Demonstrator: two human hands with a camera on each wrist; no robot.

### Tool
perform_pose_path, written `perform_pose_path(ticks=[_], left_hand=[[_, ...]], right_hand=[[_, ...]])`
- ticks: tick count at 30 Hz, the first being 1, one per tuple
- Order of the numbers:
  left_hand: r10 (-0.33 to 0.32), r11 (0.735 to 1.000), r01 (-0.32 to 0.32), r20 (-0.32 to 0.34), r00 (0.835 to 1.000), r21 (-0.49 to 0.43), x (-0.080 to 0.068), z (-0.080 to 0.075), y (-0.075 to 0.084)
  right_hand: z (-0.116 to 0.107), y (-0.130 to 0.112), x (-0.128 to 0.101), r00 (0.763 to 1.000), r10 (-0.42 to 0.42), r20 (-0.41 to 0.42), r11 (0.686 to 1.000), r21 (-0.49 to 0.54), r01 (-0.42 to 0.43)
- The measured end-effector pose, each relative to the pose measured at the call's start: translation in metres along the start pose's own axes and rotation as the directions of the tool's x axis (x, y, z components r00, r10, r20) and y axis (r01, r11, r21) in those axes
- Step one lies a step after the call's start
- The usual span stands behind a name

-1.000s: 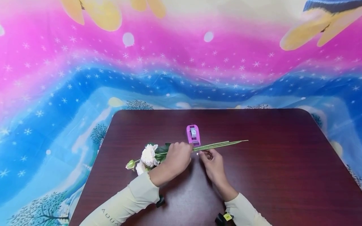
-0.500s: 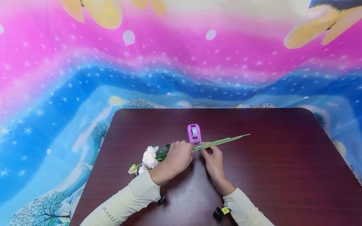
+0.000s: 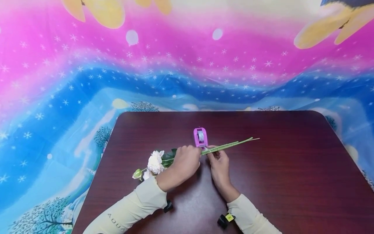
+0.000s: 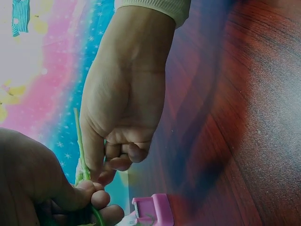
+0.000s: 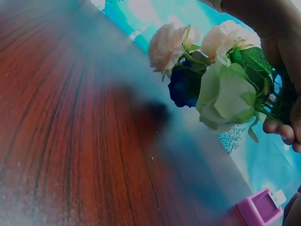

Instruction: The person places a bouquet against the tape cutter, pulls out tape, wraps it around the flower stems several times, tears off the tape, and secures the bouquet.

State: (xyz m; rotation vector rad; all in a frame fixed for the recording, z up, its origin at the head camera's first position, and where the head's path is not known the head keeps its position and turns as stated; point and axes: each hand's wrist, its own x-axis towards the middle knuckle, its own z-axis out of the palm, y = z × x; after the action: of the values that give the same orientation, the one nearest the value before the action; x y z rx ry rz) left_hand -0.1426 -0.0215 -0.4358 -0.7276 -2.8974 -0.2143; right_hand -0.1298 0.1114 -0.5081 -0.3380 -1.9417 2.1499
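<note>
Green stems [image 3: 230, 145], one bunch: left hand [image 3: 184, 161] grips, right hand [image 3: 218, 161] pinches; one dispenser [image 3: 200, 136].

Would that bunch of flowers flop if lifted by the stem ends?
Probably a little: the flower stems are long and thin, and the blooms sit at one end. Likely light, since the left hand holds them alone. Petals look delicate.

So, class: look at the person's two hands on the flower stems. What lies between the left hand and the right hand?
In the head view, only a short stretch of the green stems lies between the left hand and the right hand; the pink tape dispenser sits just behind.
</note>
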Motion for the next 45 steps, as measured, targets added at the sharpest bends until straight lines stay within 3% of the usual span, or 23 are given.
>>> perform_pose_path(ticks=[6, 12, 17, 23, 26, 30, 34, 39, 45], left_hand=[[-0.003, 1.000, 0.003, 0.006, 1.000, -0.012, -0.001, -0.001, 0.000], [-0.005, 1.000, 0.005, 0.013, 1.000, -0.026, -0.001, -0.002, -0.001], [-0.002, 1.000, 0.003, 0.033, 0.999, -0.015, -0.001, -0.003, -0.002], [-0.013, 1.000, 0.013, 0.029, 0.999, 0.004, -0.002, -0.002, -0.004], [-0.009, 1.000, 0.009, 0.025, 1.000, 0.005, -0.004, 0.000, -0.003], [-0.007, 1.000, 0.006, 0.029, 1.000, 0.023, -0.005, 0.004, 0.000], [-0.008, 0.999, 0.007, 0.019, 1.000, 0.039, -0.006, 0.005, 0.001], [-0.005, 1.000, 0.005, 0.008, 1.000, 0.029, -0.006, 0.005, 0.000], [-0.002, 1.000, 0.001, 0.020, 1.000, 0.018, -0.004, 0.005, -0.002]], right_hand=[[-0.002, 0.000, 0.003, 1.000, 0.023, -0.007, 1.000, 0.008, -0.023], [-0.003, -0.001, 0.001, 0.987, 0.138, 0.088, 0.989, 0.049, -0.142], [-0.006, -0.005, -0.002, 0.948, 0.250, 0.197, 0.934, 0.208, -0.290], [-0.013, -0.014, -0.002, 0.926, 0.246, 0.287, 0.880, 0.334, -0.337], [-0.012, -0.019, -0.001, 0.916, 0.306, 0.258, 0.878, 0.296, -0.377], [-0.005, -0.021, 0.002, 0.904, 0.399, 0.150, 0.875, 0.233, -0.425], [0.000, -0.020, 0.005, 0.920, 0.377, 0.105, 0.893, 0.221, -0.391], [0.003, -0.022, 0.005, 0.938, 0.332, 0.103, 0.908, 0.234, -0.347], [0.002, -0.022, 0.006, 0.910, 0.389, 0.145, 0.894, 0.178, -0.411]])
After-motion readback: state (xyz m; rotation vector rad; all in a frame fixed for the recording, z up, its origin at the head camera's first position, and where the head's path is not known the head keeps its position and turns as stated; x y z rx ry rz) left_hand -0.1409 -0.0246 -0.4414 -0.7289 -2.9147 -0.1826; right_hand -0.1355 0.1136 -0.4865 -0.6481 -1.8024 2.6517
